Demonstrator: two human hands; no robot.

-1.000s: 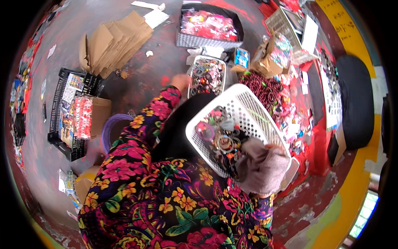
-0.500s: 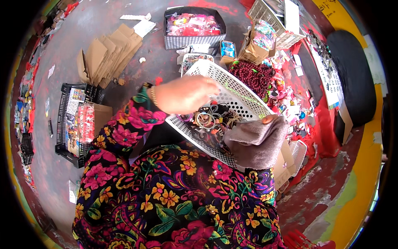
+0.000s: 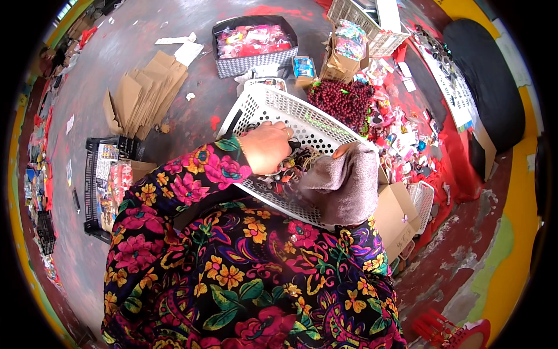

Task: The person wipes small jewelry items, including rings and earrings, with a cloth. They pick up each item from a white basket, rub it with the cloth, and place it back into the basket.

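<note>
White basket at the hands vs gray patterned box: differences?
Walls: the white basket is perforated; the gray patterned box looks solid.
Contents: the basket holds loose small items; the box holds pinkish packets.
Contact: the left hand reaches into the basket; no hand touches the box.
Both are open-topped.

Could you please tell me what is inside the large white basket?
The white basket holds a jumble of small items, looped bands among them. Whatever lies beneath the left hand and the mauve cloth is covered and cannot be seen.
</note>
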